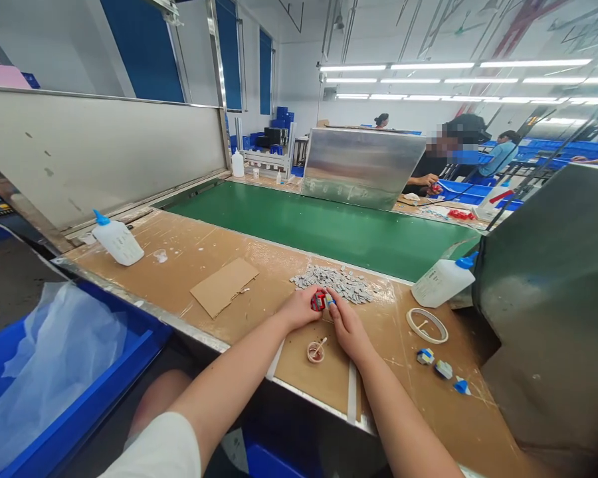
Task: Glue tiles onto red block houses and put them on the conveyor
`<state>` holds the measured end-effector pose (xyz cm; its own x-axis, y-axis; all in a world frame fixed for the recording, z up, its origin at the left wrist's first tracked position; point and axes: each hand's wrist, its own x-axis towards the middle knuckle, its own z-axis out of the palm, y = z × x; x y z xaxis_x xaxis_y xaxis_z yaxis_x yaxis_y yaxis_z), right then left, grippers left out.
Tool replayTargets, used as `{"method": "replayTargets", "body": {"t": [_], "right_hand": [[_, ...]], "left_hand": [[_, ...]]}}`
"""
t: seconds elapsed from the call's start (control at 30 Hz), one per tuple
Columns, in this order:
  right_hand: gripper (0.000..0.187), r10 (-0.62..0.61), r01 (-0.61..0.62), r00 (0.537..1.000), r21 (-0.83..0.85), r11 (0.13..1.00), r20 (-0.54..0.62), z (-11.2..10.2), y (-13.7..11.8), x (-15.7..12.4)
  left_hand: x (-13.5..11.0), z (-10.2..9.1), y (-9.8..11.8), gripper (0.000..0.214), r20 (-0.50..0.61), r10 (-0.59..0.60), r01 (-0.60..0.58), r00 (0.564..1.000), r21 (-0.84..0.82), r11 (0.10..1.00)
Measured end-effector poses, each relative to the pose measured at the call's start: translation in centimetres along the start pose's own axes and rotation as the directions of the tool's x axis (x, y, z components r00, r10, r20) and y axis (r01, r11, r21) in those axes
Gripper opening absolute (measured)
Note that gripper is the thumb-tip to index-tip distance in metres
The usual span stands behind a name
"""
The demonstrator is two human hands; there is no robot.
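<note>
Holding a small, chunky red, white and blue piece point(319, 301) in bare left hand point(300, 309) and bare right hand point(347, 325), low over brown-covered table point(179, 265). Curling left fingers around red side, closing right fingertips at blue-and-white end; cannot tell whether one part or two. Held just short of a heap of flat grey chips point(336, 282). Noting nearby a small round cup point(316, 360), reddish inside, with white stick point(321, 346) leaning in it; farther right, a cream flat ring point(445, 332)

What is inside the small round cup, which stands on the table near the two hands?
Inside the small cup is something reddish-brown, with a pale stick leaning out. What lies beneath the reddish-brown surface is hidden.
</note>
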<state>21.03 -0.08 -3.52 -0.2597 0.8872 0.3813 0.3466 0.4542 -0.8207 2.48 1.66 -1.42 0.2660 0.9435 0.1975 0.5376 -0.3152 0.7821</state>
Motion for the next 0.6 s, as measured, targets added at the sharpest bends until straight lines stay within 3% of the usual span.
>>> {"method": "replayTargets", "body": {"t": [0.13, 0.23, 0.3, 0.43, 0.6], "right_hand": [[0.052, 0.150, -0.127, 0.988, 0.331, 0.935, -0.044, -0.2, -0.3, 0.3], [0.042, 0.238, -0.174, 0.971, 0.669, 0.723, -0.005, -0.6, -1.0, 0.8], [0.036, 0.289, -0.205, 0.956, 0.794, 0.572, 0.039, -1.1, -1.5, 1.1], [0.029, 0.345, -0.266, 0.931, 0.875, 0.404, 0.124, -1.7, -2.1, 1.3], [0.033, 0.364, -0.301, 0.917, 0.879, 0.370, 0.161, -1.9, -2.2, 1.3]], "left_hand": [[0.0, -0.1, 0.1, 0.046, -0.041, -0.022, 0.020, 0.999, -0.029, 0.999], [0.0, -0.3, 0.2, 0.042, -0.070, -0.050, 0.047, 0.996, -0.045, 0.998], [0.0, -0.4, 0.2, 0.039, -0.069, -0.039, 0.035, 0.997, -0.057, 0.998], [0.0, -0.5, 0.4, 0.035, -0.066, -0.025, 0.021, 0.998, -0.060, 0.998], [0.1, -0.3, 0.2, 0.035, -0.064, -0.041, 0.036, 0.997, -0.071, 0.997]]}}
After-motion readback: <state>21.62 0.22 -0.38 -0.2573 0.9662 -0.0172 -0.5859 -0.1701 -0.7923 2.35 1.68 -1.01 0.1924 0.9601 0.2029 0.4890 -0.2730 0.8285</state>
